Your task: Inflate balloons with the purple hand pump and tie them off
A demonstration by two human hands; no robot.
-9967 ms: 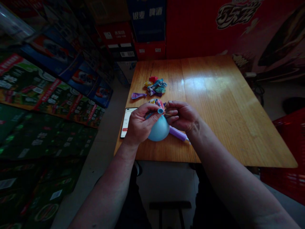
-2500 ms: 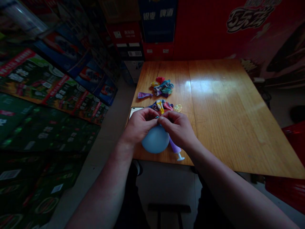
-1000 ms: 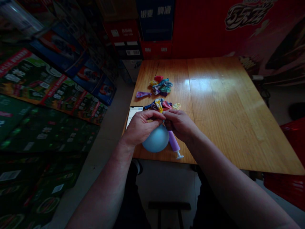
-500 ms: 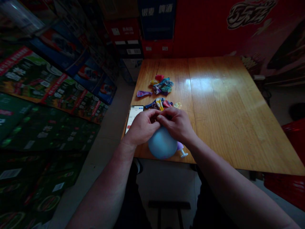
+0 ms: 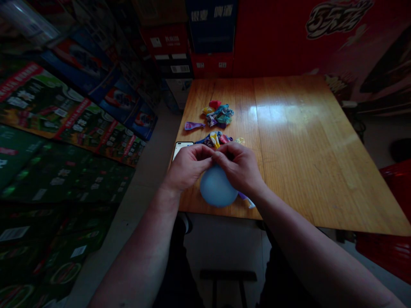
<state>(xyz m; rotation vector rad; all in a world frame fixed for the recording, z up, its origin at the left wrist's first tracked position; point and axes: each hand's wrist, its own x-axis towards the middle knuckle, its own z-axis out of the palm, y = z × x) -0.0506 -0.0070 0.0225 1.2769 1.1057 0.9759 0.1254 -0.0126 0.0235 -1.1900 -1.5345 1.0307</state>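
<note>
Where the left hand [image 5: 188, 167] and right hand [image 5: 242, 167] meet, fingertips together and apparently pinching its hidden neck, the light-blue balloon [image 5: 218, 187] bulges just beneath them on the near side, over the front of the table [image 5: 308, 167], neither hand clearly nearer

Over the near left of the counter [image 5: 305, 171], the left hand [image 5: 188, 167] and right hand [image 5: 241, 167] pinch the top of a blue balloon [image 5: 218, 188], with limp balloons [image 5: 221, 116] lying beyond.
</note>
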